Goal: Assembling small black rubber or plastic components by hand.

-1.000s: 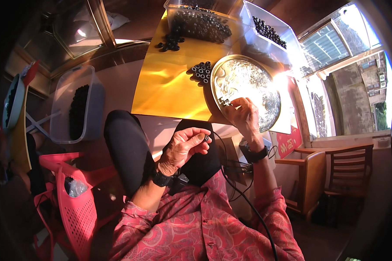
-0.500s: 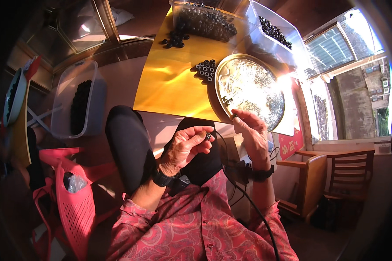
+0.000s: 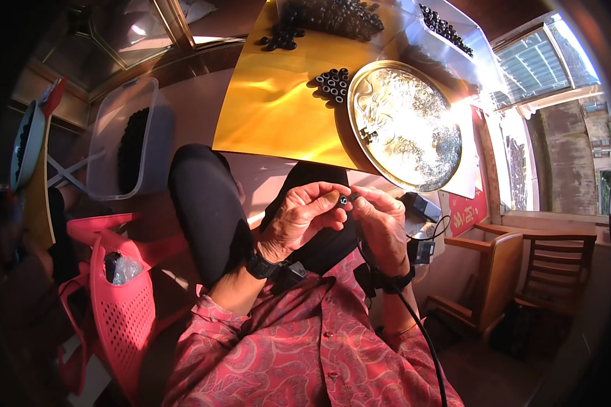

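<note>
Above my lap, my left hand [image 3: 304,216] pinches a small black ring-shaped piece [image 3: 343,201] with a pale centre between thumb and forefinger. Right beside it, the fingertips of my right hand [image 3: 380,220] are closed together and almost meet the piece. Whatever they hold is mostly hidden. Just beyond the hands, a round metal tray [image 3: 352,115] full of glittering small bits rests on the yellow tabletop [image 3: 271,119]. Similar black rings [image 3: 332,86] stand grouped left of the tray. More dark pieces [image 3: 282,39] lie loose farther back.
Clear bins with black pieces stand at the table's back, one at the right [image 3: 487,61]. Left on the floor is another clear bin [image 3: 103,142]. A pink plastic chair [image 3: 119,298] stands at lower left, a wooden chair [image 3: 557,271] at right. A black cable [image 3: 421,332] runs along my right arm.
My right hand has come back from the tray's near edge, toward me and left, to meet my left hand. The left hand still pinches the ring piece. The view has shifted slightly.
</note>
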The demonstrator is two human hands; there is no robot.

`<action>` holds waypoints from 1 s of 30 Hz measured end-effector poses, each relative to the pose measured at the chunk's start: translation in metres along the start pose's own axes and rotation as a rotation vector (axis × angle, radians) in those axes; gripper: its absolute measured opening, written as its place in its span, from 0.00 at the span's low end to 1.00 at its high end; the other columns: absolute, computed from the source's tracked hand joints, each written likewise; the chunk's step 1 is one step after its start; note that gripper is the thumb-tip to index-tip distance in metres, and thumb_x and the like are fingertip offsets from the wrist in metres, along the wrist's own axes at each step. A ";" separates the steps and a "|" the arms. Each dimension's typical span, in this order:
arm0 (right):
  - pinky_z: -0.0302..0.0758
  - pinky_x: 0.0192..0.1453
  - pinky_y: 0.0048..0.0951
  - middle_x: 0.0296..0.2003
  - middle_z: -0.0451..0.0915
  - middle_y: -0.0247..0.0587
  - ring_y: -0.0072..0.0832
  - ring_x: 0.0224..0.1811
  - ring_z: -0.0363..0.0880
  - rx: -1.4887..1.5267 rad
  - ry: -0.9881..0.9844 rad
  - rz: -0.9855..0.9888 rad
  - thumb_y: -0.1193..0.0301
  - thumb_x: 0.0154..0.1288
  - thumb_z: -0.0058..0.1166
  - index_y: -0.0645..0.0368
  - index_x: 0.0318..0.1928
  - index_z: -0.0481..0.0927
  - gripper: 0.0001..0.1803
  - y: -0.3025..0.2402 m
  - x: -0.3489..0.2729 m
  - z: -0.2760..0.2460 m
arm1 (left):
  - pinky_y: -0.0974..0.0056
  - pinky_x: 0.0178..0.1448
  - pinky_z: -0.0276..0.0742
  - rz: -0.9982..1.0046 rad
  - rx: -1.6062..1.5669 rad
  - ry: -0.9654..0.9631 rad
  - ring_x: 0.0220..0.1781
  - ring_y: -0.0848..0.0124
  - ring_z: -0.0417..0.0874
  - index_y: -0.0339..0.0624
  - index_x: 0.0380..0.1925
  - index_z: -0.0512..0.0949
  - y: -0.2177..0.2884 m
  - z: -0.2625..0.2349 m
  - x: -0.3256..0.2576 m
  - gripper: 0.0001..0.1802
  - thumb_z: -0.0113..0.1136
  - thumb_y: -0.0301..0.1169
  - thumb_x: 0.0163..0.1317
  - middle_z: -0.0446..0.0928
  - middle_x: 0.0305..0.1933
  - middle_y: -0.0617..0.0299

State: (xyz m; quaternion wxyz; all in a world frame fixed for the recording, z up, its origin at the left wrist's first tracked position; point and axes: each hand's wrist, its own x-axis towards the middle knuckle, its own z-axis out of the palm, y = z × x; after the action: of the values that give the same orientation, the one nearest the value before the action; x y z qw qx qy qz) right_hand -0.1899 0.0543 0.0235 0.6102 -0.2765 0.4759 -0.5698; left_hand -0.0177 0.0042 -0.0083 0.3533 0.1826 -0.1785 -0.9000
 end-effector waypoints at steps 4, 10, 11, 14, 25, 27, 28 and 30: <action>0.71 0.41 0.19 0.36 0.82 0.38 0.20 0.36 0.76 -0.026 0.032 0.047 0.78 0.64 0.58 0.67 0.49 0.81 0.13 -0.002 -0.003 0.003 | 0.69 0.39 0.83 -0.013 0.001 0.004 0.36 0.72 0.84 0.32 0.51 0.76 -0.001 0.000 -0.001 0.15 0.56 0.30 0.69 0.81 0.41 0.53; 0.70 0.40 0.19 0.37 0.81 0.38 0.20 0.36 0.77 -0.127 0.026 -0.085 0.79 0.64 0.59 0.65 0.47 0.82 0.11 0.005 -0.003 0.002 | 0.69 0.40 0.84 0.000 0.008 0.003 0.35 0.74 0.84 0.34 0.49 0.77 -0.001 0.000 0.000 0.14 0.56 0.31 0.69 0.81 0.37 0.59; 0.71 0.41 0.19 0.37 0.80 0.37 0.21 0.37 0.77 -0.155 0.032 -0.127 0.79 0.63 0.59 0.65 0.46 0.83 0.10 0.008 -0.003 0.000 | 0.69 0.40 0.84 0.008 0.010 0.019 0.35 0.74 0.84 0.34 0.49 0.77 -0.001 0.001 0.000 0.14 0.56 0.31 0.69 0.81 0.37 0.59; 0.73 0.44 0.19 0.39 0.77 0.35 0.21 0.38 0.77 -0.194 0.046 -0.190 0.81 0.62 0.59 0.64 0.45 0.83 0.11 0.011 -0.003 0.001 | 0.69 0.40 0.84 0.020 0.004 0.033 0.35 0.74 0.84 0.34 0.49 0.77 -0.002 -0.001 0.001 0.14 0.56 0.31 0.69 0.81 0.37 0.60; 0.74 0.49 0.19 0.40 0.75 0.34 0.20 0.43 0.76 -0.251 0.043 -0.310 0.84 0.59 0.61 0.65 0.44 0.84 0.11 0.019 0.001 0.006 | 0.68 0.38 0.84 0.053 0.021 0.069 0.34 0.72 0.84 0.34 0.50 0.77 -0.001 0.002 0.000 0.14 0.56 0.29 0.69 0.82 0.38 0.57; 0.73 0.49 0.18 0.40 0.75 0.34 0.20 0.43 0.75 -0.268 0.056 -0.310 0.84 0.59 0.61 0.65 0.44 0.84 0.11 0.018 0.000 0.007 | 0.68 0.39 0.84 0.052 0.047 0.074 0.34 0.72 0.84 0.34 0.50 0.77 0.000 0.003 -0.001 0.14 0.56 0.30 0.69 0.82 0.38 0.58; 0.73 0.49 0.18 0.40 0.75 0.34 0.20 0.43 0.75 -0.269 0.054 -0.308 0.84 0.59 0.61 0.65 0.44 0.84 0.11 0.018 0.000 0.008 | 0.68 0.39 0.84 0.054 0.046 0.076 0.34 0.72 0.84 0.34 0.50 0.77 -0.001 0.002 -0.001 0.14 0.56 0.30 0.69 0.82 0.38 0.58; 0.72 0.49 0.18 0.40 0.75 0.34 0.20 0.43 0.75 -0.274 0.060 -0.308 0.84 0.59 0.61 0.65 0.43 0.84 0.11 0.017 -0.001 0.010 | 0.68 0.39 0.84 0.087 0.057 0.058 0.35 0.73 0.84 0.34 0.50 0.77 -0.004 0.000 0.000 0.14 0.56 0.30 0.69 0.82 0.39 0.57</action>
State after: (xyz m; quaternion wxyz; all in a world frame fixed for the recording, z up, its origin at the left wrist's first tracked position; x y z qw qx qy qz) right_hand -0.1732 0.0566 0.0132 0.4580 -0.4093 0.5190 -0.5945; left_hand -0.0198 0.0071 -0.0102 0.3920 0.2105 -0.2016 -0.8726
